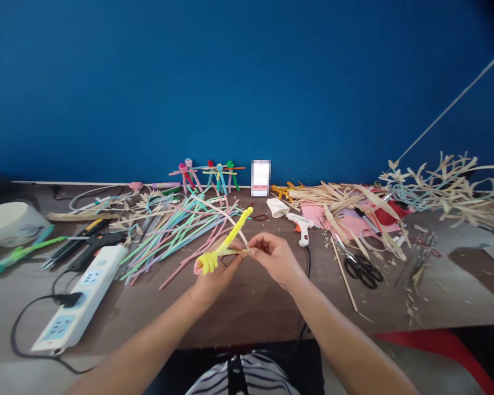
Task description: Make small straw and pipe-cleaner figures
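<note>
A bright yellow pipe cleaner point(234, 233) sticks up from my left hand point(216, 282), which is closed on it. Its lower end is wound into a thick coil around something pinkish that I cannot make out. My right hand point(274, 259) pinches thumb against forefinger on a thin pale strand point(242, 238), close to the left fingertips. Both hands are above the front middle of the table. Just beyond the right hand lies a white glue gun point(302, 226) with an orange part. To the left is a heap of pastel pipe cleaners point(177, 236).
A white power strip point(80, 302) with a plugged-in cable lies at left, near a black glue gun point(96, 247). Small pipe-cleaner figures point(220, 174) stand against the blue wall. Black-handled scissors point(362, 269) and dried husk strips point(329, 197) lie on the right.
</note>
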Action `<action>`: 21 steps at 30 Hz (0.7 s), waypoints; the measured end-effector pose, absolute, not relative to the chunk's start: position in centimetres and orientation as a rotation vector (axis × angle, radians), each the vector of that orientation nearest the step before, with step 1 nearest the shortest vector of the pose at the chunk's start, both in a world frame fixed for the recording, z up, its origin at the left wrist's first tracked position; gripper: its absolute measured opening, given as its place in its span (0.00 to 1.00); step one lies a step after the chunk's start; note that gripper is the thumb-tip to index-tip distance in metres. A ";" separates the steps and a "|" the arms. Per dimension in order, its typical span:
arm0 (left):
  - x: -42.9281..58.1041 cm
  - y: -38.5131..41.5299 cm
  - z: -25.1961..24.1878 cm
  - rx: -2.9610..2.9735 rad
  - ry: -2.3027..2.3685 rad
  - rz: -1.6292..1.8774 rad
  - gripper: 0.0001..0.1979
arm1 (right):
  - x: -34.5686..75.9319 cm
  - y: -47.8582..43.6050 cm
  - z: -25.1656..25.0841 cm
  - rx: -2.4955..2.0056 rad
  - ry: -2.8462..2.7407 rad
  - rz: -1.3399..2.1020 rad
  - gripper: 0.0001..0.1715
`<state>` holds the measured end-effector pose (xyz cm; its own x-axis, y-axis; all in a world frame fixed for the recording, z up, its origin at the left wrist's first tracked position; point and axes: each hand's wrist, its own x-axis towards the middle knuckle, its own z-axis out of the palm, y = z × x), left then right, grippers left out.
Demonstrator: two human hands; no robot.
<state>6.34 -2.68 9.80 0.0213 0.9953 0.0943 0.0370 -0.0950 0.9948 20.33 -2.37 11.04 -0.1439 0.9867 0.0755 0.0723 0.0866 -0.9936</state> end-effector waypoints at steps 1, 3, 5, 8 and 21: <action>6.2 -2.7 9.8 1.385 1.180 1.271 0.06 | 20.3 -2.5 11.1 -1.157 -1.447 1.169 0.03; 6.0 -2.6 9.9 1.490 1.185 1.326 0.05 | 20.3 -2.8 11.5 -1.194 -1.530 1.053 0.04; 5.9 -2.7 10.2 1.546 1.172 1.369 0.05 | 20.3 -3.1 11.9 -1.200 -1.621 0.929 0.05; 5.8 -2.8 10.7 1.553 1.120 1.344 0.04 | 20.4 -3.6 12.4 -1.180 -1.728 0.824 0.08; 5.2 -3.0 13.1 1.599 0.998 1.366 0.05 | 20.6 -4.4 15.3 -1.101 -1.928 0.615 0.05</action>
